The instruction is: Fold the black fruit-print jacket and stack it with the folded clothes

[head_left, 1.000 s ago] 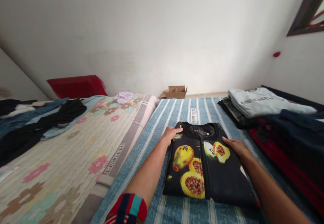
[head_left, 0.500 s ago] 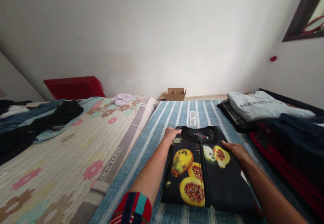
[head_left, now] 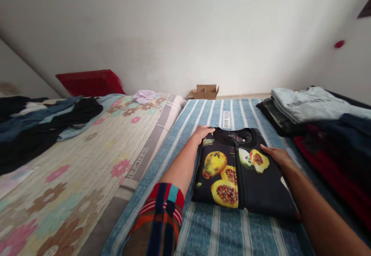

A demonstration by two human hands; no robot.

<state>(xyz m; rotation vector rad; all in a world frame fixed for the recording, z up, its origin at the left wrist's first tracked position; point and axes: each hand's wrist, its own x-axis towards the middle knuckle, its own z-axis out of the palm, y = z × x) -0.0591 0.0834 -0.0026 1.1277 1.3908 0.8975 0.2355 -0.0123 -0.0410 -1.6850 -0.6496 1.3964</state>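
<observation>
Blue striped bedding (head_left: 185, 126) carries a folded black fruit-print garment (head_left: 259, 188); remotely, I have left hand (head_left: 202, 133) and right hand (head_left: 278, 156) holding its upper sides, thumbs on top.

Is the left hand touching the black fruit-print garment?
Touching. The head view shows the left hand with its thumb over the upper left corner of the black garment, no gap showing.
</observation>
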